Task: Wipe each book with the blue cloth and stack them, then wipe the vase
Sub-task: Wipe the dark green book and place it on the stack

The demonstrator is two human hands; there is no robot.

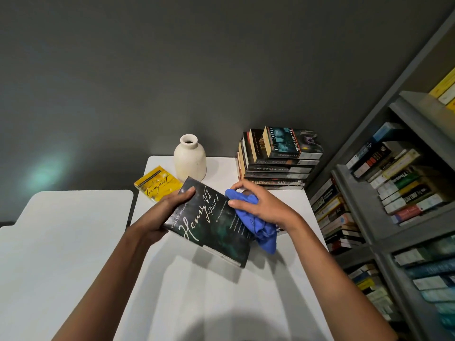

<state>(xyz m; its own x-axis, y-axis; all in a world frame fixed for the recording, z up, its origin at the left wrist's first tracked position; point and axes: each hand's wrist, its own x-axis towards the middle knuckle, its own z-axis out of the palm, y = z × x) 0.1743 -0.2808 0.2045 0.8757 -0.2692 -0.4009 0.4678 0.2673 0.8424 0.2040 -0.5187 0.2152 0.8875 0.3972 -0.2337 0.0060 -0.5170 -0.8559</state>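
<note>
Here, you are working over a white table (221, 303) set against a dark grey wall, with a second white tabletop (61, 230) lying just beside it on the far left. Toward the table's back left corner, a yellow book (157, 183) titled The Tempest is lying flat, cover up. Your left hand (170, 212) is gripping a dark book (211, 227), the thumb curled over the cover near its top corner and the other fingers hidden beneath it. The cover is showing the title Henry VI, Part 1. You are holding that book tilted and lifted above the table, its shadow falling on the white surface below. Behind it, a cream vase (189, 157) is standing upright near the wall, between the yellow book and the pile at the right. Your right hand (263, 205) is clutching the bunched blue cloth (256, 222), fingers curled around it. It is pressing the cloth against the right edge of the dark book's cover, and a loose end is hanging down past the book. At the back right corner, a stack of books (278, 166) is sitting with spines facing you, Neverwhere lying on top. Farther right, grey shelves (369, 217) are standing packed with more books.
</note>
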